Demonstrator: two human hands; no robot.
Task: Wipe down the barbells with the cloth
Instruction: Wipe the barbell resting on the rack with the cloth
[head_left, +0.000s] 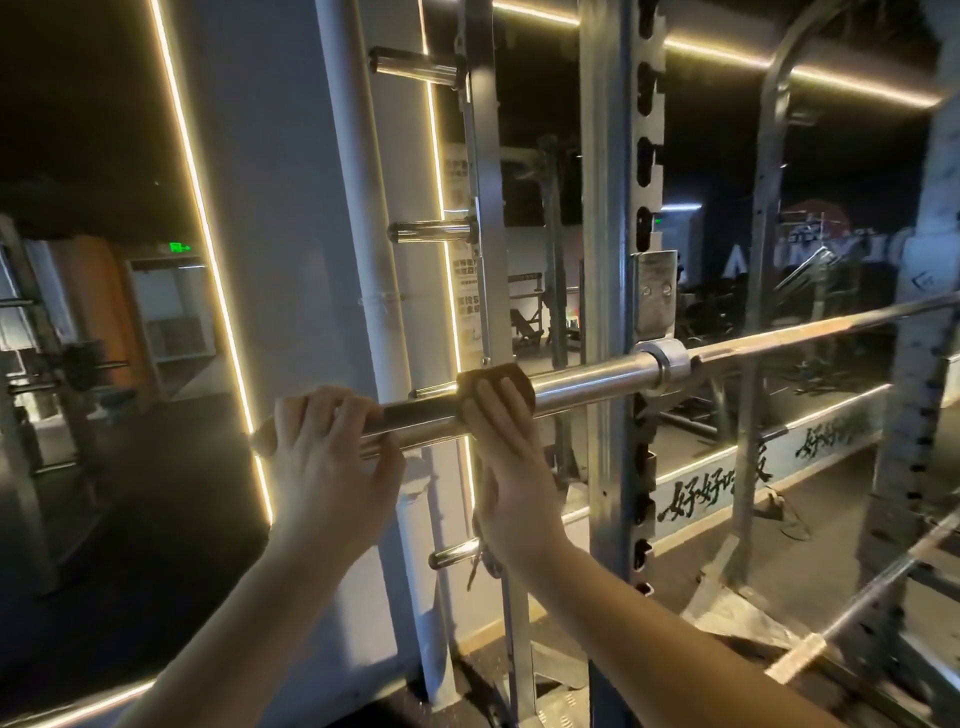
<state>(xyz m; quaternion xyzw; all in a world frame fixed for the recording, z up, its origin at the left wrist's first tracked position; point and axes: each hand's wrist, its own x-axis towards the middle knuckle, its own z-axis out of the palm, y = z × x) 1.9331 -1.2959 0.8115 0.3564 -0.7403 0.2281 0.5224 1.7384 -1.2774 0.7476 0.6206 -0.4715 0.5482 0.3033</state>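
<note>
Hands, two, grip one barbell (587, 382): left hand (322, 452) bare (right hand (501, 441) through one cloth (498, 378)).

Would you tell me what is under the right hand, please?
A brown cloth, wrapped over the barbell sleeve; the right hand grips it. The steel beneath is hidden.

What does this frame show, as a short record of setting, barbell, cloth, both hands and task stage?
setting: dim gym, light strip on the wall
barbell: rests across the rack upright, shaft running right
sleeve: chrome, at the near end
cloth: brown, wrapped over the sleeve
left hand: grips the sleeve near its end
right hand: holds the cloth round the sleeve, beside the left hand
task stage: cloth on the sleeve, short of the collar
</note>
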